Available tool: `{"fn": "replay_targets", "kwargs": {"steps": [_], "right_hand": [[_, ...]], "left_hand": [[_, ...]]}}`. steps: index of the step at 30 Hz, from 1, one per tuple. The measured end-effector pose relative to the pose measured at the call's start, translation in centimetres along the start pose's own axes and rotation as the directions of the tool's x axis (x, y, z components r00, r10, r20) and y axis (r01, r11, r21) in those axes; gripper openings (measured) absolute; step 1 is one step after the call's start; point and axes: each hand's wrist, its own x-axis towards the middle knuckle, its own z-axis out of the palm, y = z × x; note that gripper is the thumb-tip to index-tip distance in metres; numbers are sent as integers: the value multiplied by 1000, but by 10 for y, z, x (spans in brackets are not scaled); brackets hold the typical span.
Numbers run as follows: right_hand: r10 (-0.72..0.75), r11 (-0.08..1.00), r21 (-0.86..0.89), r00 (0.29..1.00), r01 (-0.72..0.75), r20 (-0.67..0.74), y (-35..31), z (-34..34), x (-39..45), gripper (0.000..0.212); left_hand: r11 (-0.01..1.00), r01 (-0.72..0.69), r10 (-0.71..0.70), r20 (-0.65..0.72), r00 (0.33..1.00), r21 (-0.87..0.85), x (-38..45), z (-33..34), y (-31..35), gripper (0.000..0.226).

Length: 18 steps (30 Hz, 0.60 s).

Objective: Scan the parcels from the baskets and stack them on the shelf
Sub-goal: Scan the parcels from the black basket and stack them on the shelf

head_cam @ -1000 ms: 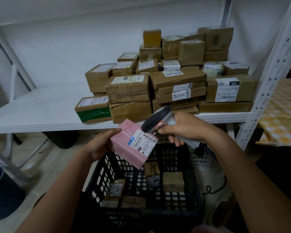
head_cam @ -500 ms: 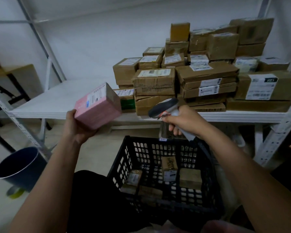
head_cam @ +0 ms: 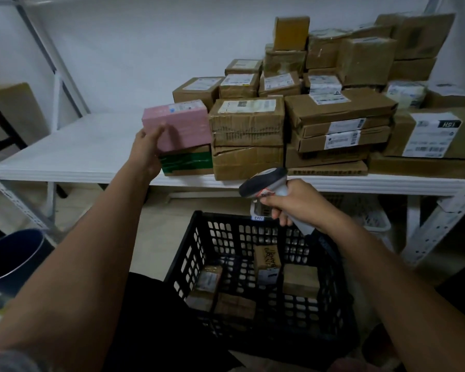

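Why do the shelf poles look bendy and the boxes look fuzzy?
Head view: the wide lens bows the shelf poles near the edges; dim, bluish light leaves the black basket murky; the far-right parcels are smeared; the pink parcel in the left hand is fairly sharp.

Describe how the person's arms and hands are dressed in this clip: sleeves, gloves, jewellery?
Both forearms are bare, no sleeves in view. The left hand and right hand wear no gloves; no rings, watch or wristbands show. Nothing is marked on the arms.
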Motion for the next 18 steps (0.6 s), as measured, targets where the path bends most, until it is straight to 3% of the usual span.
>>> {"fn": "replay_targets", "kwargs": {"steps": [2, 4, 14, 18], "right_hand": [[15, 1000, -4, 1000, -15, 10, 4, 4, 6, 21], [28, 1000, -11, 999, -28, 25, 9, 9, 11, 21], [76, 997, 1, 996, -76, 44, 28, 23, 29, 22], [94, 995, -24, 994, -92, 57, 33, 27, 30, 22]], "left_hand": [[994, -34, 33, 10, 999, 101, 8, -7, -16, 61], [984, -52, 59, -34, 998, 170, 17, -12, -29, 62], [974, -90, 98, -30, 995, 209, 55, -21, -49, 54], [975, -71, 83, -52, 995, 212, 52, -19, -51, 67]]}}
